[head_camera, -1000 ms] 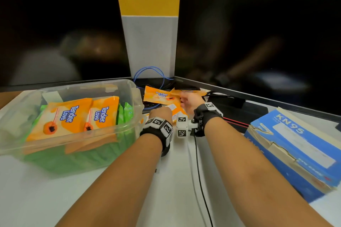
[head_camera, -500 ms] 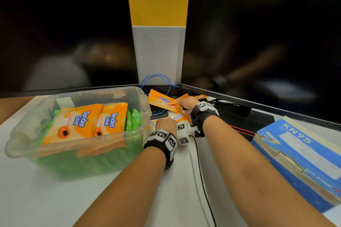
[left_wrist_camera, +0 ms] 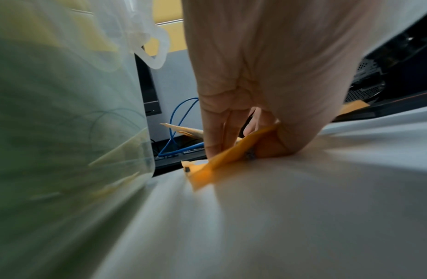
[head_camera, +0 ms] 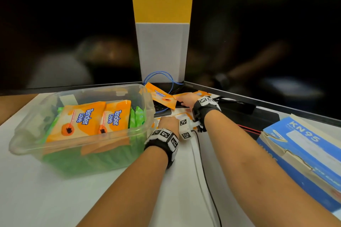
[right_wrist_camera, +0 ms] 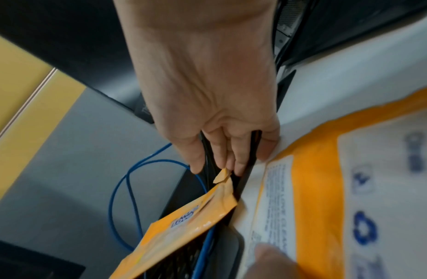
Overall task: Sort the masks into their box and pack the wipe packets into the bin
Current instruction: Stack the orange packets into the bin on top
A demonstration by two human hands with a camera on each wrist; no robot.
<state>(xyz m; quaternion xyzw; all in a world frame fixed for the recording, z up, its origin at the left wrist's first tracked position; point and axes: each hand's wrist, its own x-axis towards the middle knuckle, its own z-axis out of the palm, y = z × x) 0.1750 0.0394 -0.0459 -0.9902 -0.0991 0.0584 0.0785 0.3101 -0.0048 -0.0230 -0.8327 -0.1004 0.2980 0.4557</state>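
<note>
A: Looking from the head view first: the clear bin (head_camera: 147, 116) sits on the white counter (head_camera: 46, 190) at left, orange and green wipe packets (head_camera: 83, 120) inside it. The blue KN95 mask box (head_camera: 304, 153) lies at far right, well apart

B: And the hands? Left hand (head_camera: 168, 122) is just beside the bin, down on a face-down packet (head_camera: 181, 116). Right hand (head_camera: 186, 98) reaches further back, between the two dark monitors (head_camera: 258, 42), at an orange packet (head_camera: 160, 98) propped over a blue cable (head_camera: 166, 77)

A: Left wrist view now: the left hand (left_wrist_camera: 255, 94) has fingers (left_wrist_camera: 217, 136) and thumb curled round an orange packet edge (left_wrist_camera: 222, 160), pinching it against the counter (left_wrist_camera: 279, 207), the bin wall (left_wrist_camera: 76, 113) close at left

B: Right wrist view: right hand (right_wrist_camera: 207, 94) with fingertips (right_wrist_camera: 229, 164) pinching the corner of the orange packet (right_wrist_camera: 183, 222) above the blue cable (right_wrist_camera: 117, 198). A face-down packet (right_wrist_camera: 327, 188) lies beside it on the counter (right_wrist_camera: 351, 66)
</note>
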